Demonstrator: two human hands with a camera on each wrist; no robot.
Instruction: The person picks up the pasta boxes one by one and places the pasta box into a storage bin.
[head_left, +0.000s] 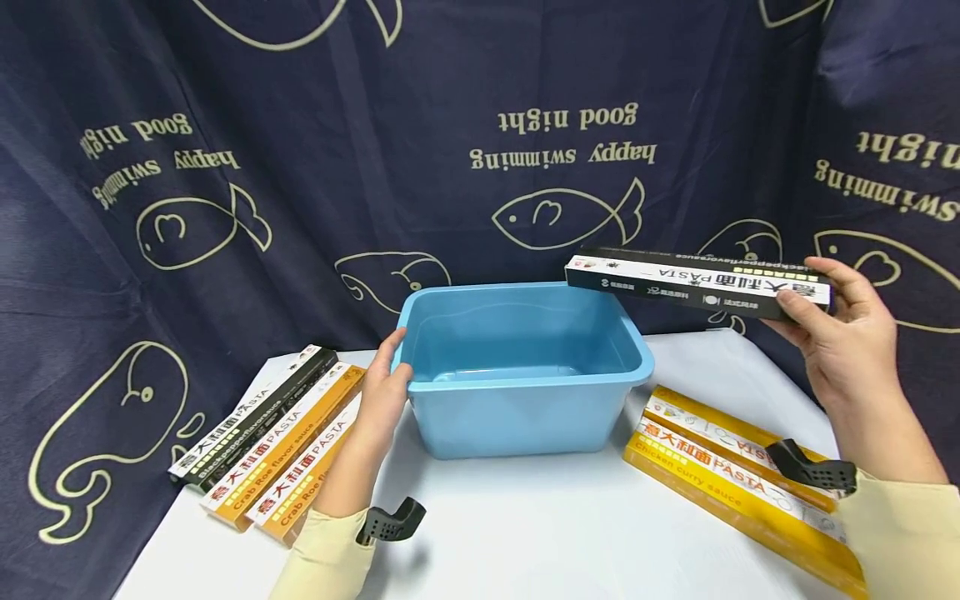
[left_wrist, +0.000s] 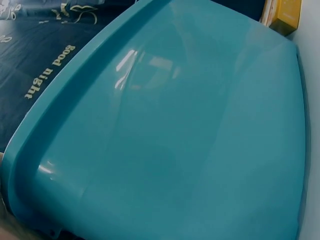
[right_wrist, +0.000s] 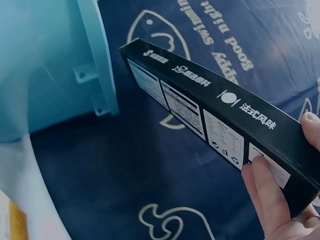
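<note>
A light blue plastic tub (head_left: 525,417) stands in the middle of the white table, its inside bare in the head view. My left hand (head_left: 385,396) grips the tub's left rim, fingers over the edge. In my right hand (head_left: 847,333) is a long black and white pasta box (head_left: 697,279), held by its right end, thumb on the front. The box is raised above the table, its far end close to the tub's right back corner. In the right wrist view the fingers (right_wrist: 267,195) lie against the box's printed side.
Left of the tub lie a black pasta box (head_left: 258,417) and two orange crab roe pasta boxes (head_left: 292,446), partly behind the left forearm. Yellow chicken curry pasta boxes (head_left: 720,479) lie at the right. A dark blue fish-print cloth (head_left: 420,183) hangs behind the table.
</note>
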